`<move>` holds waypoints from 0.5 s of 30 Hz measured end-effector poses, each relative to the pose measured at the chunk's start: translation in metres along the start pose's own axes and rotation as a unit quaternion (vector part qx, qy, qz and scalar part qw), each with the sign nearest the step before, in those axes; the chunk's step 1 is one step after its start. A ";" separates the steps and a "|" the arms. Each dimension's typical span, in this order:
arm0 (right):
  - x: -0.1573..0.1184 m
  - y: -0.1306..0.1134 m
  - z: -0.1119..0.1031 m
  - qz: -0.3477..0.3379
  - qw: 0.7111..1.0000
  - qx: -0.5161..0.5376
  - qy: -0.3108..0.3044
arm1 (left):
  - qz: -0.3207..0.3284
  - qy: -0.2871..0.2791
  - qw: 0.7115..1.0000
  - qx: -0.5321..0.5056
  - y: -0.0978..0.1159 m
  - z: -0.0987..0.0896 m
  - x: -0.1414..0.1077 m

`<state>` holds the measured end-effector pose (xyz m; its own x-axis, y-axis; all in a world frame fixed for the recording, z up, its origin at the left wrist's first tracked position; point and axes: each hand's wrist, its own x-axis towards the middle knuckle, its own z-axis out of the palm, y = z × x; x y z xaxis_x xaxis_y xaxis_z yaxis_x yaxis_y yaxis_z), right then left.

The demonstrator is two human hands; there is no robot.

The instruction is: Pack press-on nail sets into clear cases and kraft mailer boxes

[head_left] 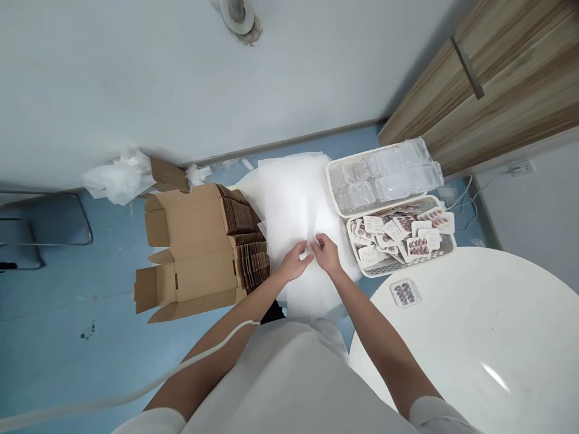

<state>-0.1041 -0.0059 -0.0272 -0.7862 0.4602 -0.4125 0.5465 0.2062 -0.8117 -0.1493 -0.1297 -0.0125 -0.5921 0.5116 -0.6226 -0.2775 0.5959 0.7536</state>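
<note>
A pile of thin white sheets (294,193) lies in front of my body, with a faint raised crease near its middle. Over its near part is my left hand (295,263), its thumb and forefinger curved with a gap between them. Just to the right, my right hand (327,254) has its fingers curled together in a pinch over the top sheet. What sits between those fingertips is too small to make out. The two hands almost touch at the fingertips.
Flattened and stacked cardboard boxes (199,247) lie left. At right stand a basket of clear plastic cases (335,188) and a basket of printed cards (370,272). One small clear case (405,293) rests on the round white table (474,319). A white cable (181,367) crosses my left arm.
</note>
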 end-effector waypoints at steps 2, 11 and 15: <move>-0.001 0.000 0.001 0.001 1.000 -0.010 0.009 | -0.019 0.024 0.999 -0.010 -0.003 0.001 0.001; -0.009 -0.005 -0.008 0.040 0.994 0.091 0.048 | 0.006 0.055 0.998 -0.039 -0.006 0.001 -0.019; -0.030 -0.013 -0.020 0.009 0.992 0.048 0.113 | 0.039 0.030 0.999 -0.014 -0.006 -0.009 -0.041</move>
<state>-0.0821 -0.0052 0.0036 -0.6858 0.6471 -0.3330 0.5211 0.1173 -0.8454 -0.1301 -0.1598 0.0102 -0.6573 0.5171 -0.5482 -0.2489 0.5376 0.8056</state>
